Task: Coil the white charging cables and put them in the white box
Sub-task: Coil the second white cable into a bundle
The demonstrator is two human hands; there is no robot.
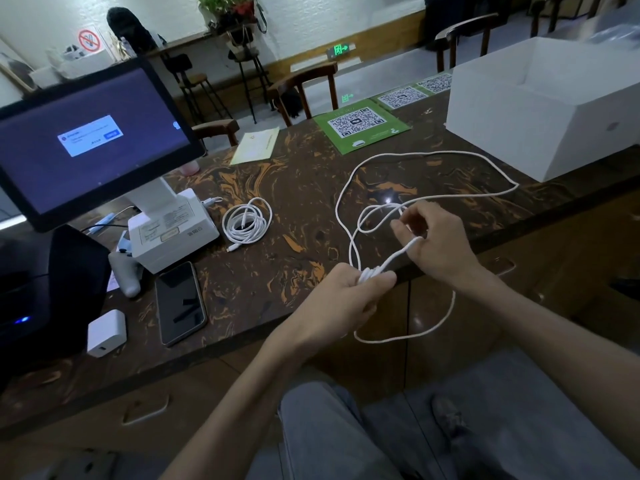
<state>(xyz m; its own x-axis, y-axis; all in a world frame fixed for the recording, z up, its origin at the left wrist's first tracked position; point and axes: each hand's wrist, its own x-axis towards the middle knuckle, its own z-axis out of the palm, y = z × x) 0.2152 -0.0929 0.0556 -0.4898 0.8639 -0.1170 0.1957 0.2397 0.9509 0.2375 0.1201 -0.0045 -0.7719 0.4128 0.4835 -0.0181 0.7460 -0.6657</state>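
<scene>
Low in the middle of the frame, the left hand [349, 299] is closed around a small bundle of turns of a white cable [429, 154], thumb pressed over the strands at the table's front edge. One loop of that cable hangs below the edge, in front of the wooden drawers. Just up and to the right, the right hand [429, 240] pinches a strand of the same cable between thumb and fingertips, its other fingers loosely curled. From there the loose cable runs out over the dark marbled table [298, 188] in a wide loop that reaches close to the white box [540, 133], which sits open-topped at the upper right of the frame.

Left of the hands, at the lower left, lie a dark phone [180, 303] and a small white charger block [105, 332]. Farther back, near the middle, a second cable [247, 221] lies already coiled on the table, beside the white base of a tilted screen [93, 140] that fills the upper left. Beyond it, green QR-code sheets [360, 126] lie flat near the table's far edge.
</scene>
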